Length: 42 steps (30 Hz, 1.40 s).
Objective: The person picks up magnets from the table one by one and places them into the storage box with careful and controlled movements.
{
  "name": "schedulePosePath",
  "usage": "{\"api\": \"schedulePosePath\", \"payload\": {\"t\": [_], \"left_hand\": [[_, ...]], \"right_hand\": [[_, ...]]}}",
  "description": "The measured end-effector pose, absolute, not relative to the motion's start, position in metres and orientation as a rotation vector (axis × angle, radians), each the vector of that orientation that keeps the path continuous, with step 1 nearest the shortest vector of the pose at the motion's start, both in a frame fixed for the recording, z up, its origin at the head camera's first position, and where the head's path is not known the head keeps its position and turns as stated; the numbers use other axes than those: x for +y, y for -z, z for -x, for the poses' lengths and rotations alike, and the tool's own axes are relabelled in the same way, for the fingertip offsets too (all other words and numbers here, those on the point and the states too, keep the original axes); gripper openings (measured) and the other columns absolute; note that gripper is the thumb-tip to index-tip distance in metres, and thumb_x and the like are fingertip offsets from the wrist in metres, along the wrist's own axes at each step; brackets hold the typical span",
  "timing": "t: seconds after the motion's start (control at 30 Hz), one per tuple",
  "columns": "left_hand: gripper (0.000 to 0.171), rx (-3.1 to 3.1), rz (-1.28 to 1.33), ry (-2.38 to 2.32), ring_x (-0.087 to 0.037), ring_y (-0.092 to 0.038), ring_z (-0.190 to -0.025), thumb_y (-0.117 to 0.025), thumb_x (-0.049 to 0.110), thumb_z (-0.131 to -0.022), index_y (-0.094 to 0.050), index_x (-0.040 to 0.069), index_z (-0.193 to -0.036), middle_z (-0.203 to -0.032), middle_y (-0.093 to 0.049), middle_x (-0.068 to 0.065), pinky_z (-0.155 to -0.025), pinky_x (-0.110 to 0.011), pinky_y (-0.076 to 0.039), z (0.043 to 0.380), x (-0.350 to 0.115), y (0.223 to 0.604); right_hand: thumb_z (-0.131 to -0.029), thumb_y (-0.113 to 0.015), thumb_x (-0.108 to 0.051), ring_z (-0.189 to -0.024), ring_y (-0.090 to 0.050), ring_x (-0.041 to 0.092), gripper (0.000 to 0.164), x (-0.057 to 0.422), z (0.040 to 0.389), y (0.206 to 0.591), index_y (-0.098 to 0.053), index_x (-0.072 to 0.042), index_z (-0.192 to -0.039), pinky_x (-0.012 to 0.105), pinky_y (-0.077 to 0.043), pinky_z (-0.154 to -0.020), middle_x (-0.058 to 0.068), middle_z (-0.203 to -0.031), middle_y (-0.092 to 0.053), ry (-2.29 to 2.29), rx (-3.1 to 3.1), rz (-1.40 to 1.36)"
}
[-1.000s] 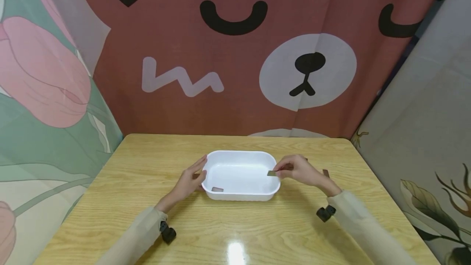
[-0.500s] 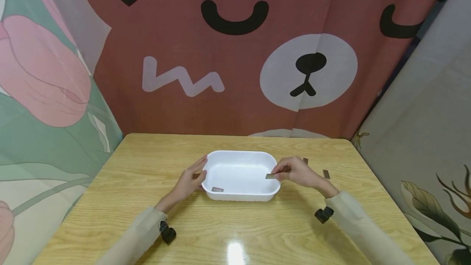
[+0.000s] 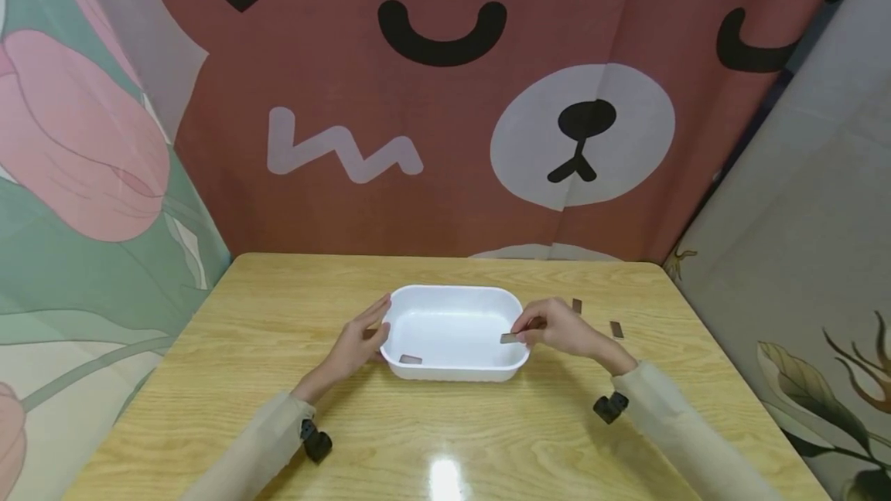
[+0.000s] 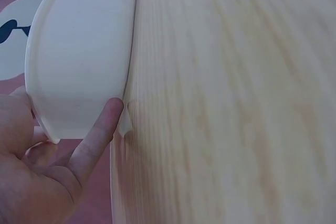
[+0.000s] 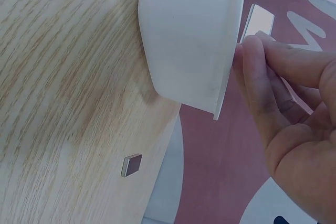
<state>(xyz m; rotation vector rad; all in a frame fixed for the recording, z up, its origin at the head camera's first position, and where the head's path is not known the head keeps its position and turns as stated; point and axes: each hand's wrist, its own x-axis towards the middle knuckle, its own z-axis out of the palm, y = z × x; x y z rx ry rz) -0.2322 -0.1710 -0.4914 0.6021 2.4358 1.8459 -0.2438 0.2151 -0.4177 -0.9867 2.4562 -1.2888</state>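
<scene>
A white oval-ended basin (image 3: 455, 372) stands on the wooden table. My left hand (image 3: 356, 342) rests at its left end, fingers stretched along the outer wall; in the left wrist view one straight finger (image 4: 97, 140) touches the wall low down. At the right end, my right hand (image 3: 560, 325) pinches a small flat rectangular piece (image 3: 509, 339) between thumb and fingertips, just inside the rim. In the right wrist view that piece (image 5: 258, 22) shows a pale, shiny face. A similar flat piece (image 3: 411, 359) lies in the basin's near left corner.
Two more small brown rectangular pieces, one farther back (image 3: 577, 306) and one to the right (image 3: 616, 329), lie on the table (image 3: 445, 424) beyond the right hand. A printed curtain (image 3: 445, 176) hangs behind the table's far edge.
My right hand has shifted slightly left and toward me with the piece, lowering it in the head view. The two pieces on the table show more fully. My left hand stays put.
</scene>
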Motion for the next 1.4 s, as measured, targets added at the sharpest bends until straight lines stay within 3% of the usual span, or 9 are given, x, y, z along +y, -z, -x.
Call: {"api": "schedulePosePath", "payload": {"t": [0.27, 0.5, 0.7, 1.0, 1.4], "left_hand": [[0.052, 2.416, -0.667, -1.876, -0.05, -0.062, -0.104, -0.051, -0.003, -0.101, -0.031, -0.008, -0.149, -0.161, -0.019, -0.021, -0.061, -0.035, -0.065, 0.232, -0.171, 0.494], [0.053, 2.416, -0.642, -1.849, -0.049, -0.061, -0.108, -0.05, -0.002, -0.102, -0.03, -0.006, -0.151, -0.162, -0.018, -0.018, -0.064, -0.034, -0.065, 0.233, -0.173, 0.491], [0.052, 2.415, -0.668, -1.86, -0.05, -0.062, -0.106, -0.05, -0.003, -0.101, -0.03, -0.008, -0.149, -0.161, -0.018, -0.02, -0.062, -0.035, -0.065, 0.234, -0.173, 0.49], [0.053, 2.423, -0.649, -1.835, -0.049, -0.061, -0.107, -0.05, -0.002, -0.102, -0.03, -0.007, -0.15, -0.162, -0.018, -0.017, -0.064, -0.034, -0.065, 0.233, -0.171, 0.488], [0.052, 2.41, -0.668, -1.859, -0.052, -0.06, -0.106, -0.05, -0.003, -0.102, -0.03, -0.009, -0.149, -0.161, -0.017, -0.022, -0.063, -0.034, -0.065, 0.232, -0.173, 0.488]], "right_hand": [[-0.091, -0.069, 0.002, -0.067, -0.068, 0.03, 0.009, 0.214, 0.241, 0.418, -0.075, 0.001, -0.097, 0.042, -0.064, -0.06, 0.012, -0.091, -0.07, 1.234, 2.459, 1.03], [-0.09, -0.071, 0.0, -0.06, -0.063, 0.023, 0.007, 0.203, 0.242, 0.418, -0.075, -0.005, -0.093, 0.025, -0.057, -0.049, 0.006, -0.087, -0.07, 1.11, 2.56, 1.123], [-0.087, -0.073, 0.002, -0.072, -0.063, 0.009, 0.008, 0.195, 0.243, 0.419, -0.076, -0.006, -0.089, 0.023, -0.059, -0.061, 0.005, -0.085, -0.07, 1.023, 2.611, 1.217], [-0.088, -0.073, 0.001, -0.076, -0.066, 0.012, 0.008, 0.191, 0.243, 0.42, -0.076, -0.006, -0.091, 0.022, -0.06, -0.066, 0.009, -0.087, -0.071, 0.947, 2.583, 1.184], [-0.083, -0.075, 0.008, -0.074, -0.067, 0.009, 0.017, 0.183, 0.244, 0.421, -0.077, -0.009, -0.085, 0.018, -0.059, -0.066, 0.0, -0.082, -0.072, 0.801, 2.669, 1.243]]}}
